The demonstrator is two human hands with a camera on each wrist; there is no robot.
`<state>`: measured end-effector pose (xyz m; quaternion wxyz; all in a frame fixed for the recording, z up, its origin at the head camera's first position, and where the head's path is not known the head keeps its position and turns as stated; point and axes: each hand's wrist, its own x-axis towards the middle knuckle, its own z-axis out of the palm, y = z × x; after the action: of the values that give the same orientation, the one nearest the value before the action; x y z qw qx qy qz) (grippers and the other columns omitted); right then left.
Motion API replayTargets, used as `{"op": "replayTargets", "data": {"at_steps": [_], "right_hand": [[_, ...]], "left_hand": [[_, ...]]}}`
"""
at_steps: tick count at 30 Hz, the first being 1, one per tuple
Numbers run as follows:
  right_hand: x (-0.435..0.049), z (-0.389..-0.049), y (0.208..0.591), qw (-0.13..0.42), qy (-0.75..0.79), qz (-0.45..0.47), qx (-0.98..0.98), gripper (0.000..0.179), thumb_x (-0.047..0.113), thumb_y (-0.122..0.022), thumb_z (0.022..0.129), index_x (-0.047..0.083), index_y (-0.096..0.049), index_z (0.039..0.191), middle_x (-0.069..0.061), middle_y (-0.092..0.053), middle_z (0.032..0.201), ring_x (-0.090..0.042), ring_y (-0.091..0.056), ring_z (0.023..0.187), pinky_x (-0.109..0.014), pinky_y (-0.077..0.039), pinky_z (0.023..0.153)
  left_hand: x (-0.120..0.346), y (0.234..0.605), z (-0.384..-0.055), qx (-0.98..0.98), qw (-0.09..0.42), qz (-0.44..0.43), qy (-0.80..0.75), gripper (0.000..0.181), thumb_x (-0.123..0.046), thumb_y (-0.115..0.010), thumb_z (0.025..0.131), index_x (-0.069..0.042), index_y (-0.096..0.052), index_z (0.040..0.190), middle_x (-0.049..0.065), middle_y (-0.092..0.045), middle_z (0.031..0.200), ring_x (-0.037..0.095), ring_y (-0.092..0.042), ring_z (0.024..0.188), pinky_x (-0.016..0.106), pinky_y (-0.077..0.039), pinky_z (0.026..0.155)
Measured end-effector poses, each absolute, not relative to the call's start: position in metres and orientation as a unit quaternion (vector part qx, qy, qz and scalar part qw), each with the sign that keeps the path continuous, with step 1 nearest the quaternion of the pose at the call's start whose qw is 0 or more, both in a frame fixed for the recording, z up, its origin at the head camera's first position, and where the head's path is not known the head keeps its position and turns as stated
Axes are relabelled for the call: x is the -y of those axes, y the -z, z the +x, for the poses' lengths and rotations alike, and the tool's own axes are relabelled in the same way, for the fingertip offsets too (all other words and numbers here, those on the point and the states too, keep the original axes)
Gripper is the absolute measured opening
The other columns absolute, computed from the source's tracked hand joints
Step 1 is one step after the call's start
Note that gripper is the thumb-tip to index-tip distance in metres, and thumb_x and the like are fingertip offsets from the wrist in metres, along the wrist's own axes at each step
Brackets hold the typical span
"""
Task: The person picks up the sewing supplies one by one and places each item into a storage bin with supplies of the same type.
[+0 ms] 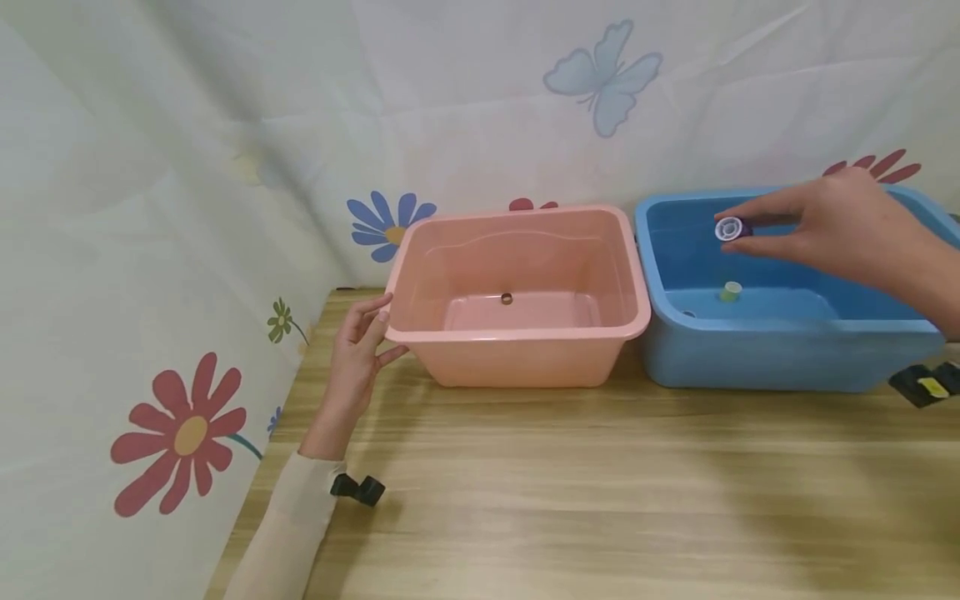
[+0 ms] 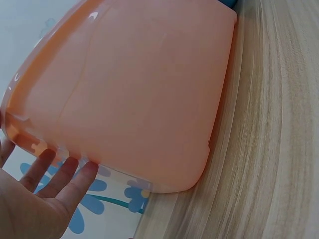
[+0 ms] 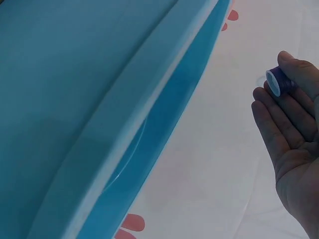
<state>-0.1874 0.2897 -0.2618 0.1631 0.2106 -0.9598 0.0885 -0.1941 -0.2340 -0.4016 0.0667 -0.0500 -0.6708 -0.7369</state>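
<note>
My right hand (image 1: 862, 233) pinches a small spool of purple thread (image 3: 281, 82) between thumb and fingers, above the blue basin (image 1: 787, 354). The spool's white end faces left in the head view. My left hand (image 1: 358, 350) holds the left rim of the pink basin (image 1: 517, 362), its fingers (image 2: 75, 186) spread against the rim's underside. On the pink basin's floor lies a small brown ring-like piece (image 1: 507, 298). Inside the blue basin is a small pale green spool (image 1: 731, 291); another small item (image 1: 688, 314) is mostly hidden by the front wall.
Both basins stand side by side on a wood-grain table (image 1: 525, 492), the pink one left of the blue. Behind them and to the left hangs a white cloth (image 1: 465, 100) printed with flowers and a butterfly.
</note>
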Motion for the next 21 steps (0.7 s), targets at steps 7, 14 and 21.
{"op": "replayTargets", "data": {"at_steps": [7, 14, 21], "right_hand": [[-0.276, -0.196, 0.249, 0.171, -0.106, 0.225, 0.953, 0.043, 0.018, -0.086, 0.082, -0.001, -0.074, 0.118, -0.027, -0.072, 0.108, -0.047, -0.07, 0.097, -0.061, -0.058, 0.08], [-0.259, -0.208, 0.236, 0.153, -0.098, 0.261, 0.948, 0.042, 0.026, -0.083, 0.087, 0.004, -0.074, 0.121, -0.02, -0.075, 0.107, -0.043, -0.071, 0.099, -0.06, -0.058, 0.083], [-0.251, -0.225, 0.231, 0.125, -0.087, 0.286, 0.946, 0.044, 0.031, -0.083, 0.087, 0.004, -0.074, 0.121, -0.017, -0.076, 0.103, -0.041, -0.072, 0.096, -0.058, -0.059, 0.084]], "left_hand": [[0.237, 0.401, -0.193, 0.669, 0.068, -0.055, 0.738, 0.041, -0.028, -0.06, 0.105, -0.008, -0.053, 0.14, 0.006, -0.057, 0.13, 0.018, -0.061, 0.105, 0.035, -0.063, 0.08], [0.24, 0.4, -0.191, 0.671, 0.068, -0.052, 0.737, 0.041, -0.028, -0.059, 0.105, -0.009, -0.054, 0.14, 0.006, -0.057, 0.13, 0.017, -0.062, 0.104, 0.035, -0.063, 0.079], [0.241, 0.399, -0.192, 0.672, 0.068, -0.058, 0.735, 0.043, -0.03, -0.061, 0.104, -0.009, -0.053, 0.14, 0.006, -0.057, 0.131, 0.018, -0.063, 0.105, 0.036, -0.063, 0.08]]}}
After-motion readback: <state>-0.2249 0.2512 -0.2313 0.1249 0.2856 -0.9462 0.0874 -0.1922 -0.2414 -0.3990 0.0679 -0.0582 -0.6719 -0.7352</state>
